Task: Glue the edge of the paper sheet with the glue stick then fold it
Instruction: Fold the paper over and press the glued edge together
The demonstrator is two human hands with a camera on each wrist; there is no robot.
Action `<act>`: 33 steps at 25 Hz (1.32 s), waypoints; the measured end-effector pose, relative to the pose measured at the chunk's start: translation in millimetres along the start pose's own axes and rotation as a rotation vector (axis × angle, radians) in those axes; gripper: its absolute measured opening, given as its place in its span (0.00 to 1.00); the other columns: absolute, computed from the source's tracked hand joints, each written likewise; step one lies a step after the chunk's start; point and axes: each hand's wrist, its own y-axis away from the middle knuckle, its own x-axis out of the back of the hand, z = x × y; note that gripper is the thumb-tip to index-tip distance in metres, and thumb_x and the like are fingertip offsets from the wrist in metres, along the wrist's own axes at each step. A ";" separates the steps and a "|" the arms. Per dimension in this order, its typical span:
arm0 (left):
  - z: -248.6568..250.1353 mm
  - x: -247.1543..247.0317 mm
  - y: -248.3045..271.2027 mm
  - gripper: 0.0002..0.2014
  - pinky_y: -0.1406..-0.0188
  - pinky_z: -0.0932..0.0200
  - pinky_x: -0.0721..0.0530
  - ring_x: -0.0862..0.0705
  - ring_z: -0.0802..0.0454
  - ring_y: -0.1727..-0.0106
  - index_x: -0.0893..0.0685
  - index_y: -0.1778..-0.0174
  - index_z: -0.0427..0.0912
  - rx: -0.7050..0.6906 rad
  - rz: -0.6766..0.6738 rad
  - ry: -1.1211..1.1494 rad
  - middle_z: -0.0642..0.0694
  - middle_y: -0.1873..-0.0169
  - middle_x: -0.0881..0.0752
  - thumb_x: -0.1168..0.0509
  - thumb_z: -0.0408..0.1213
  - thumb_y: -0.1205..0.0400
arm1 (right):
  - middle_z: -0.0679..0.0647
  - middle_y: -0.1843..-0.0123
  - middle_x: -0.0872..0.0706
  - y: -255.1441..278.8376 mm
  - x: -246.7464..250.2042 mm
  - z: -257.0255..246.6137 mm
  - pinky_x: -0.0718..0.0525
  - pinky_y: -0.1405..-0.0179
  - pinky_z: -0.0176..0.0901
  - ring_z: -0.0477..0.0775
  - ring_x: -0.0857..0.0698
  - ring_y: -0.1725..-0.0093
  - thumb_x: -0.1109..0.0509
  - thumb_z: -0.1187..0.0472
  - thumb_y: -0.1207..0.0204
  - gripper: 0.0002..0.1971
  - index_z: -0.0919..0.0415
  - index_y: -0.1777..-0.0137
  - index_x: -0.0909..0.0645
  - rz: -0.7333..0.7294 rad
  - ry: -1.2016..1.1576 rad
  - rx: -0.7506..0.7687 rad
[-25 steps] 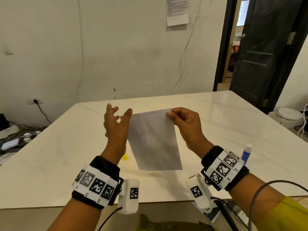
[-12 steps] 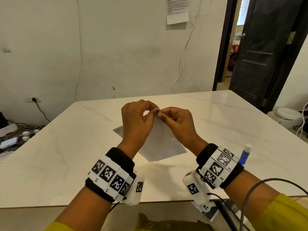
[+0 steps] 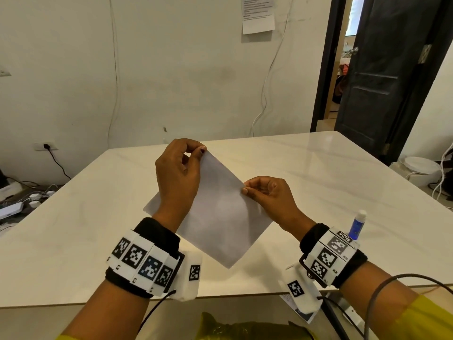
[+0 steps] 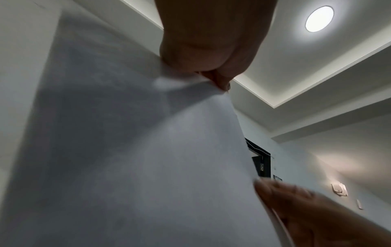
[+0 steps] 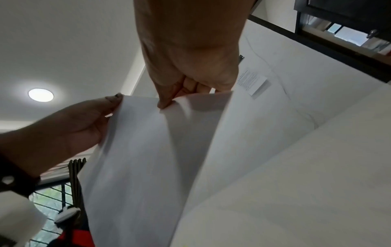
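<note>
A white paper sheet (image 3: 220,212) hangs in the air above the table, turned like a diamond. My left hand (image 3: 196,153) pinches its top corner between thumb and fingertips. My right hand (image 3: 247,188) pinches the right corner. In the left wrist view the paper sheet (image 4: 127,158) fills the frame under the left hand (image 4: 220,83). Seen from the right wrist, the paper sheet (image 5: 148,158) bends below my right hand (image 5: 167,102). The glue stick (image 3: 357,224), blue with a white cap, stands upright on the table behind my right wrist.
The white marble table (image 3: 343,192) spreads under both hands. A dark door (image 3: 382,77) stands open at the far right. Cables and chargers (image 3: 27,200) lie on the floor at the left. A white round object (image 3: 421,165) sits beyond the table's right edge.
My hands met at one corner of the sheet, then parted. The left hand rose with the top corner and the right hand slid down to the right corner, turning the sheet.
</note>
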 end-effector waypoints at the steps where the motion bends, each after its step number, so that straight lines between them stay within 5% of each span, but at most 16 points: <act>1: -1.5 3.9 -2.0 0.09 0.58 0.82 0.24 0.20 0.60 0.59 0.15 0.54 0.34 -0.003 0.010 -0.002 0.48 0.59 0.17 0.37 0.36 0.20 | 0.46 0.62 0.11 2.0 2.3 4.0 0.17 0.58 0.34 0.43 0.14 0.62 0.26 0.62 0.30 0.07 0.48 0.64 0.14 -0.004 -0.015 -0.024; 9: -7.5 20.3 -5.9 0.08 0.60 0.82 0.24 0.21 0.65 0.60 0.15 0.54 0.32 0.001 0.073 -0.010 0.46 0.59 0.17 0.37 0.33 0.20 | 0.41 0.69 0.11 8.2 10.2 18.5 0.19 0.61 0.27 0.39 0.15 0.66 0.27 0.66 0.29 0.08 0.52 0.66 0.14 -0.016 -0.113 -0.092; 15: -14.8 23.6 -5.3 0.08 0.61 0.82 0.24 0.20 0.64 0.60 0.15 0.53 0.34 0.063 0.121 0.003 0.46 0.59 0.16 0.36 0.34 0.20 | 0.54 0.63 0.13 11.4 13.9 24.7 0.15 0.56 0.37 0.48 0.15 0.62 0.30 0.69 0.27 0.05 0.60 0.61 0.15 -0.017 -0.182 -0.148; 19: -24.5 25.7 -1.5 0.09 0.62 0.82 0.24 0.20 0.64 0.62 0.15 0.51 0.34 0.153 0.161 0.016 0.47 0.58 0.16 0.37 0.36 0.19 | 0.50 0.68 0.11 11.5 13.7 25.9 0.12 0.63 0.38 0.47 0.13 0.66 0.32 0.70 0.26 0.03 0.64 0.59 0.17 0.034 -0.344 -0.242; 23: -33.7 33.7 -2.0 0.07 0.64 0.81 0.24 0.21 0.73 0.64 0.17 0.53 0.37 0.244 0.211 0.063 0.58 0.64 0.19 0.38 0.36 0.19 | 0.49 0.70 0.12 11.3 17.8 30.2 0.10 0.58 0.44 0.53 0.12 0.64 0.33 0.69 0.25 0.04 0.63 0.61 0.18 0.119 -0.434 -0.316; 26: -37.3 35.6 1.7 0.07 0.64 0.82 0.25 0.22 0.77 0.64 0.17 0.53 0.36 0.247 0.201 0.051 0.51 0.63 0.18 0.39 0.35 0.18 | 0.53 0.58 0.13 9.2 12.7 25.8 0.13 0.49 0.48 0.54 0.13 0.54 0.32 0.64 0.24 0.02 0.60 0.54 0.19 0.137 -0.471 -0.321; 30: -38.2 34.3 6.8 0.10 0.62 0.82 0.24 0.21 0.76 0.63 0.17 0.51 0.33 0.256 0.201 0.069 0.46 0.58 0.18 0.39 0.35 0.18 | 0.52 0.36 0.19 0.4 0.3 24.7 0.22 0.33 0.52 0.52 0.20 0.36 0.32 0.57 0.25 0.17 0.53 0.36 0.25 0.056 -0.425 -0.373; 33: -38.1 36.7 8.3 0.09 0.60 0.76 0.21 0.19 0.70 0.62 0.17 0.51 0.34 0.291 0.194 0.131 0.46 0.59 0.17 0.39 0.35 0.18 | 0.51 0.32 0.21 -2.8 -8.6 27.1 0.25 0.30 0.53 0.51 0.22 0.32 0.32 0.56 0.24 0.22 0.54 0.31 0.29 -0.025 -0.415 -0.417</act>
